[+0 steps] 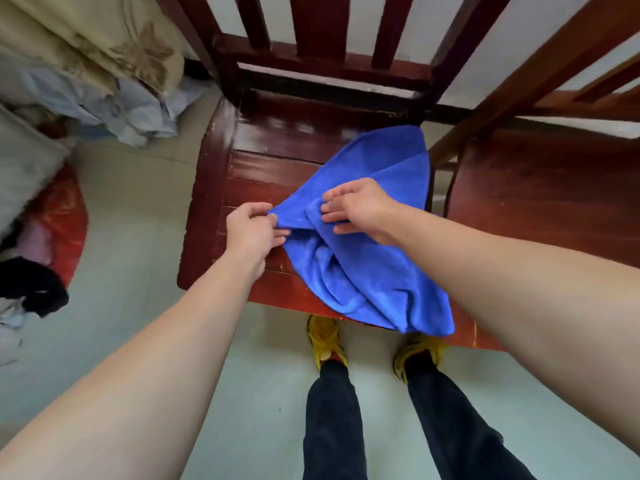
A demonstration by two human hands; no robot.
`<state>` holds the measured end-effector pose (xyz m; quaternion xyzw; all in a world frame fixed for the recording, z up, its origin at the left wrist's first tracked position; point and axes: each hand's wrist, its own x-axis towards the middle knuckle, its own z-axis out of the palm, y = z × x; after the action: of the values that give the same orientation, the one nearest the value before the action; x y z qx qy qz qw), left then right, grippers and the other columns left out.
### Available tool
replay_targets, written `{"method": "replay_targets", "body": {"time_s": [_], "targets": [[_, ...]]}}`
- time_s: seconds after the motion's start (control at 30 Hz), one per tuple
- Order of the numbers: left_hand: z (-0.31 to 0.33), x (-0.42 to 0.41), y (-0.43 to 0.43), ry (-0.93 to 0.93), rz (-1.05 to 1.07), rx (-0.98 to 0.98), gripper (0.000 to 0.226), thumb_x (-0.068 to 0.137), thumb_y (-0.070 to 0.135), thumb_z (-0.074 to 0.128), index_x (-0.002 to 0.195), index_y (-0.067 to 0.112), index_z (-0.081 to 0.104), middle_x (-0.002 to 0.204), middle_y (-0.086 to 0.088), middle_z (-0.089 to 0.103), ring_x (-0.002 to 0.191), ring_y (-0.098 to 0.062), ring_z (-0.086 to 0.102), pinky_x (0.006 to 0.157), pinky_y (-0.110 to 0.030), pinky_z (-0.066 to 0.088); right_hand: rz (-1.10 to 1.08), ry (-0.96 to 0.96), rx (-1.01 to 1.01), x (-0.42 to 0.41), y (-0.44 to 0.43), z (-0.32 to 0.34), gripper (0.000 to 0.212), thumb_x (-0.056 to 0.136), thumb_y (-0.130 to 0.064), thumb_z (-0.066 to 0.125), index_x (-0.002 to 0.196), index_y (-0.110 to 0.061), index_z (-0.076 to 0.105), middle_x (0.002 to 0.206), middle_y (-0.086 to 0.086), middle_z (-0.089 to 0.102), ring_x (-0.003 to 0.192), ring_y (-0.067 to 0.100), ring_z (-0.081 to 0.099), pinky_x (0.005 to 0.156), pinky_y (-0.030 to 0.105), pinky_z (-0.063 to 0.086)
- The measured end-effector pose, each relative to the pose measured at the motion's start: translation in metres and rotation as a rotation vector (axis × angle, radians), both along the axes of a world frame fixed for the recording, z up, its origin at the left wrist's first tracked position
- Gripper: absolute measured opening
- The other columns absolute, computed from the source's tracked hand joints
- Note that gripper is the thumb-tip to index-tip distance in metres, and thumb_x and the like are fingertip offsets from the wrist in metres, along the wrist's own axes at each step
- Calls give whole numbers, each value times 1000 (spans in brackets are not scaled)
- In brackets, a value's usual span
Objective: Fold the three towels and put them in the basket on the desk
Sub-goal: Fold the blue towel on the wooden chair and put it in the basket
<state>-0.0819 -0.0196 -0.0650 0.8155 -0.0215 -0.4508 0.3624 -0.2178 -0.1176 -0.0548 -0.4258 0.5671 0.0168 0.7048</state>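
Left hand (pixel 251 230) pinches the blue towel (pixel 367 258) edge at nine o'clock; right hand (pixel 360 207) fingers (pixel 334 218) spread wide, pressing cloth on the wooden chair (pixel 242 174).

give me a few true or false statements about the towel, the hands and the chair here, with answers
1. The blue microfibre towel lies on the dark red wooden chair seat. True.
2. The towel is neatly folded. False: it is rumpled.
3. The left hand pinches a towel edge. True.
4. The right hand hangs away from the towel. False: its fingers rest on the towel.
5. A basket sits on the chair. False: no basket is visible.
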Motion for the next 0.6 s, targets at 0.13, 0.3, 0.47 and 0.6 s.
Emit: {"method": "replay_targets", "body": {"time_s": [0.13, 0.3, 0.47, 0.6], "targets": [[-10, 3, 2, -329, -295, -30, 34, 78, -3, 44, 74, 31, 46, 65, -3, 60, 68, -30, 66, 67, -38, 54, 126, 326, -567, -22, -18, -12, 23, 86, -5, 50, 86, -18, 69, 84, 0, 67, 82, 17, 64, 71, 29, 49], [-12, -13, -17, -351, -510, 18, 15, 84, 16, 60, 93, 18, 71, 90, -1, 69, 96, -25, 63, 75, -21, 38, 372, 538, -839, -54, -56, -6, 33, 88, -13, 47, 111, -22, 68, 114, 4, 67, 109, 27, 58, 87, 35, 45], [-25, -19, -30, -316, -578, 103, 22, 74, 41, 76, 86, 26, 66, 106, -2, 66, 100, -23, 61, 83, -32, 48, 592, 562, -833, -62, -87, -15, 35, 91, -19, 44, 119, -25, 63, 127, 3, 61, 118, 30, 53, 91, 39, 45], [-22, -28, -36, -292, -701, 173, 25, 72, 31, 79, 63, 24, 57, 88, 1, 64, 91, -23, 60, 76, -30, 45, 374, 670, -760, -62, -103, -21, 28, 90, -26, 57, 114, -16, 65, 121, 12, 59, 110, 34, 57, 84, 35, 46]]}}
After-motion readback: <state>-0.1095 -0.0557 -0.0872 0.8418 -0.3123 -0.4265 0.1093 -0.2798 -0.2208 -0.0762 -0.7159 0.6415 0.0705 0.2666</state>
